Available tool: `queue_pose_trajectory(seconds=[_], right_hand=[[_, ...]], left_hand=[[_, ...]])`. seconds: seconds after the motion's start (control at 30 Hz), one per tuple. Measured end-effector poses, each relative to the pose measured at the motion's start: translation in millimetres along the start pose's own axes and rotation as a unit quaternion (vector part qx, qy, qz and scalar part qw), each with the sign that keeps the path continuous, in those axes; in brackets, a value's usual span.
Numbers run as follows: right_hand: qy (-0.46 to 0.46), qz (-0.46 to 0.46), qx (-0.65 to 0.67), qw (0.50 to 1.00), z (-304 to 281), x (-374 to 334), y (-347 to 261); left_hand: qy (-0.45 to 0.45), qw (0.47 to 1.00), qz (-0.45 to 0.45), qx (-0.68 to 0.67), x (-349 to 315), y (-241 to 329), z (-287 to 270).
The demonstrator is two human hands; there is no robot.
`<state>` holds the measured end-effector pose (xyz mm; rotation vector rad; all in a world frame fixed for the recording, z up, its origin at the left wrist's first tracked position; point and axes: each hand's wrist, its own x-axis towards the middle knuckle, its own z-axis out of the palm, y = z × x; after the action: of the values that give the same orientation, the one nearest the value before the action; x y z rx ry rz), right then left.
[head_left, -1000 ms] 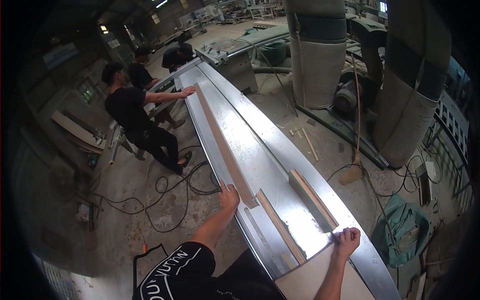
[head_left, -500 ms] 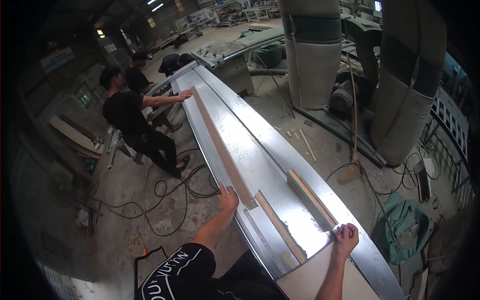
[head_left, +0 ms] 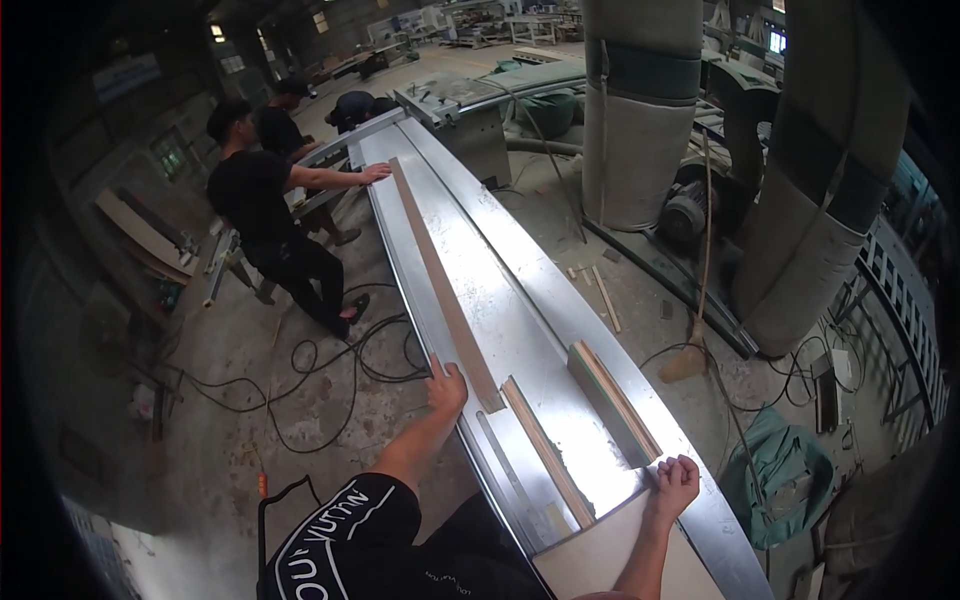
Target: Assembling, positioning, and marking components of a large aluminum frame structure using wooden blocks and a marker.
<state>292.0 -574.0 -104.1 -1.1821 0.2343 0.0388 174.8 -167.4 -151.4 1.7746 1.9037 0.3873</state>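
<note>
A long silver metal machine table [head_left: 520, 290] runs away from me. My left hand [head_left: 447, 388] rests at its left edge, fingers apart and nothing held, beside the near end of a long brown wooden strip [head_left: 445, 285]. My right hand [head_left: 678, 480] is closed, its fingers curled, by the upper right corner of a pale flat board [head_left: 622, 555]; whether anything is in it is hidden. Just beyond that hand, a stack of board strips [head_left: 614, 405] lies on the table. Another layered strip [head_left: 545, 450] lies lengthwise between the brown strip and that stack.
A person in black [head_left: 258, 205] on the left reaches a hand to the far end of the brown strip. Cables [head_left: 345, 400] loop across the floor at left. At right stand large dust bags [head_left: 640, 120], a broom [head_left: 688, 360] and a green sack [head_left: 775, 480].
The whole view has shifted slightly. Both my hands and the boards keep about the same places on the table.
</note>
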Motion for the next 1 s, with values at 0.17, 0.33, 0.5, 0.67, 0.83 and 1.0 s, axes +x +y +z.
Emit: queue_pose_trajectory(seconds=[0.17, 0.33, 0.5, 0.67, 0.83, 1.0], right_hand=[[-0.019, -0.015, -0.028, 0.999, 1, -1, 0], [-0.007, -0.021, -0.012, 1.000, 1, 1, -1], [0.008, -0.010, -0.012, 1.000, 5, -2, -7], [0.010, -0.019, -0.025, 0.999, 3, -2, -6], [-0.015, -0.047, -0.040, 0.998, 2, 0, 0], [-0.009, -0.031, -0.026, 0.999, -3, 3, 1]], left_hand=[[-0.006, 1.000, 0.004, 0.000, 0, 2, -2], [0.009, 1.000, 0.000, -0.006, 2, 0, 5], [0.022, 1.000, -0.006, -0.017, 2, -1, 8], [0.015, 1.000, -0.005, -0.020, 5, -1, 13], [0.019, 1.000, -0.008, -0.017, 3, 0, 6], [0.016, 1.000, -0.002, -0.011, 2, 0, 6]])
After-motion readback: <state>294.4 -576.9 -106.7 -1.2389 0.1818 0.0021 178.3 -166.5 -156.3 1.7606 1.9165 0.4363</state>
